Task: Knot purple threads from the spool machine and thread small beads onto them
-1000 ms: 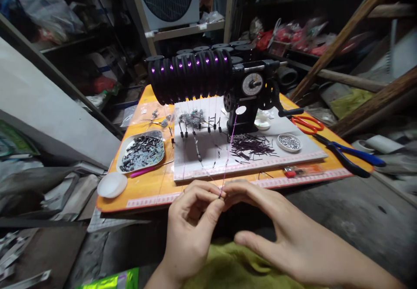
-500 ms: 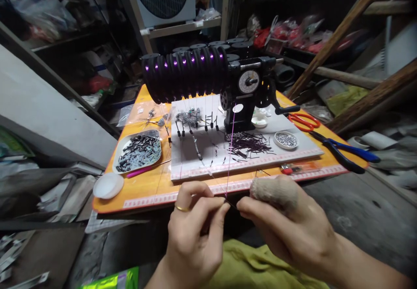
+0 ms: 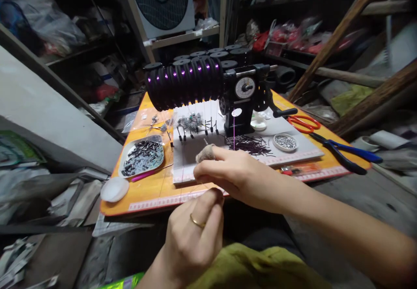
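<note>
My left hand (image 3: 193, 232), with a gold ring, is closed in a pinch just in front of the orange table's near edge (image 3: 146, 202); the thin purple line it held earlier is hidden there. My right hand (image 3: 233, 172), a cloth cover on its index finger, reaches left over the white mat (image 3: 293, 150) with fingers pressed together in a pinch; what they hold is too small to see. A purple line (image 3: 233, 126) hangs from the black winding machine (image 3: 202, 80) with purple-lit spools.
A metal tray of black tubes (image 3: 142, 155) and a white lid (image 3: 114, 189) lie at the left. Dark thin pieces (image 3: 249, 143), a small dish of metal bits (image 3: 285, 141), orange scissors (image 3: 304, 123) and blue-handled pliers (image 3: 347, 152) lie at the right. Cluttered shelves and a fan (image 3: 163, 0) stand behind.
My right hand moved up and left from beside the left hand to over the white mat. The left hand sank slightly and stayed pinched. The view shifted a little.
</note>
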### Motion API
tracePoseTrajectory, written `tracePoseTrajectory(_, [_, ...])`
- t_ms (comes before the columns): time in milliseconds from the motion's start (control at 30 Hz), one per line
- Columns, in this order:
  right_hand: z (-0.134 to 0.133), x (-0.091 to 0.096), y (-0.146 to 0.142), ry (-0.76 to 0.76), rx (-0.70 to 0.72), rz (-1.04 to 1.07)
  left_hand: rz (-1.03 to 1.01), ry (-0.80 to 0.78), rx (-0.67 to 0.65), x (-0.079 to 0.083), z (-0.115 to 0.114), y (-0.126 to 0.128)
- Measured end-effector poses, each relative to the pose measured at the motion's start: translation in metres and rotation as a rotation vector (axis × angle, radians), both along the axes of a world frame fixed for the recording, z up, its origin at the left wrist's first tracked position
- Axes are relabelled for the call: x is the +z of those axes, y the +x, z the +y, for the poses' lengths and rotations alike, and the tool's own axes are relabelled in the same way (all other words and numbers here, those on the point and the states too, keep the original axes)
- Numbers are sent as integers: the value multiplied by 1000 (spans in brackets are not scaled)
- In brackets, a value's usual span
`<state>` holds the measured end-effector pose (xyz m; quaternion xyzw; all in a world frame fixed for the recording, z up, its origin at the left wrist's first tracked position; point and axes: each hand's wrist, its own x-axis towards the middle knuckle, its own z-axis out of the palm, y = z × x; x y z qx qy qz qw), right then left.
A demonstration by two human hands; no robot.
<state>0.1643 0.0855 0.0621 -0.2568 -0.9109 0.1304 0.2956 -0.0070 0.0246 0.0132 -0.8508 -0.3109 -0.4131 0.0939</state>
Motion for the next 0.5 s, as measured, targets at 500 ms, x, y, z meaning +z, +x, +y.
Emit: tracePoseTrajectory(500, [-80,-69,33,-539,-461,593,-1747,-1612,-440,-37,-24,64])
